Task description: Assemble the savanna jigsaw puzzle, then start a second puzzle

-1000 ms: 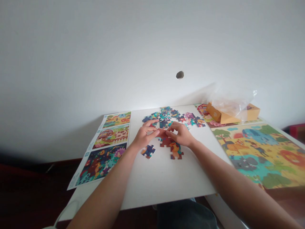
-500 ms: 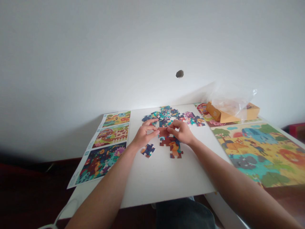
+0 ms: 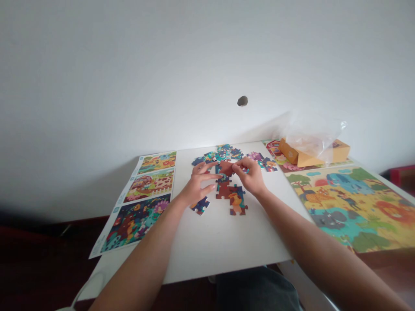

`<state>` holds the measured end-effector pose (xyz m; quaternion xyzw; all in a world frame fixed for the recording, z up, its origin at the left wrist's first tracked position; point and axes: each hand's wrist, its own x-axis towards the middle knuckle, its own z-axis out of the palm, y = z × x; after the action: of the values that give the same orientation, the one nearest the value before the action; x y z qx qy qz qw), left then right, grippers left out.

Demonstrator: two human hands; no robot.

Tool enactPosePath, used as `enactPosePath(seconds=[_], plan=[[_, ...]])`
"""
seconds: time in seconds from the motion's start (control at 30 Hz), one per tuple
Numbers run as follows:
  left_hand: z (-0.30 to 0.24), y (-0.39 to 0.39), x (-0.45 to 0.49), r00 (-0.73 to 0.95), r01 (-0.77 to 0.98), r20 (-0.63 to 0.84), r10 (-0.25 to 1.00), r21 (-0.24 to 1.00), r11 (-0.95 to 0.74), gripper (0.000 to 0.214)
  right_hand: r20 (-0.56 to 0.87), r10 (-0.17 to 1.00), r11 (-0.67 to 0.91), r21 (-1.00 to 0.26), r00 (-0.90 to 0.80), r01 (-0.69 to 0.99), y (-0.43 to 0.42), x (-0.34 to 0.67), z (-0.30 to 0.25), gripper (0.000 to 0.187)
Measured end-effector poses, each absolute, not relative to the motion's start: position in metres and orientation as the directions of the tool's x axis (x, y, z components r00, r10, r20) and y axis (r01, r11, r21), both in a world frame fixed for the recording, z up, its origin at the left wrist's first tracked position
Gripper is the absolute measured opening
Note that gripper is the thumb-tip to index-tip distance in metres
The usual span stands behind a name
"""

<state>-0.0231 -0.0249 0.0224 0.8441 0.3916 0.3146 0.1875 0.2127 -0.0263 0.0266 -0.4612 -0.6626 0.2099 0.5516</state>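
Between thumb and forefinger, my right hand [image 3: 252, 176] pinches a reddish-brown puzzle piece [image 3: 226, 167] by its right side. It is above a brown puzzle piece with teal [image 3: 222, 190]. My left hand [image 3: 196, 185] hovers just left of these pieces with its fingers apart; its fingertips are close to them, and I cannot tell whether they touch. Pieces with an orange animal [image 3: 237, 203] lie lower right. A dark blue puzzle piece [image 3: 200, 206] lies below my left hand, partly covered by it. Behind my hands is a heap of mixed puzzle pieces [image 3: 224, 151].
A sheet with three printed pictures [image 3: 147, 190] lies along the left of the white table [image 3: 207, 246]. To the right are a finished animal puzzle [image 3: 353, 207] and a yellow box [image 3: 339, 152] with a clear plastic bag [image 3: 311, 134]. The wall [image 3: 162, 86] stands behind.
The reddish-brown piece has moved away from me, uncovering more of the brown piece below. My left hand's fingers have come off it and spread. My right hand still pinches it.
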Motion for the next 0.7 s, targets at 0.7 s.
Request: enactPosePath(seconds=[0.7], plan=[[0.0172, -0.0277, -0.0182, 0.468, 0.61, 0.367, 0.804, 0.524, -0.594, 0.075, 0.454, 0.887, 0.429, -0.876, 0.08, 0.221, -0.0258, 0.2126, 0.0297, 0.022]])
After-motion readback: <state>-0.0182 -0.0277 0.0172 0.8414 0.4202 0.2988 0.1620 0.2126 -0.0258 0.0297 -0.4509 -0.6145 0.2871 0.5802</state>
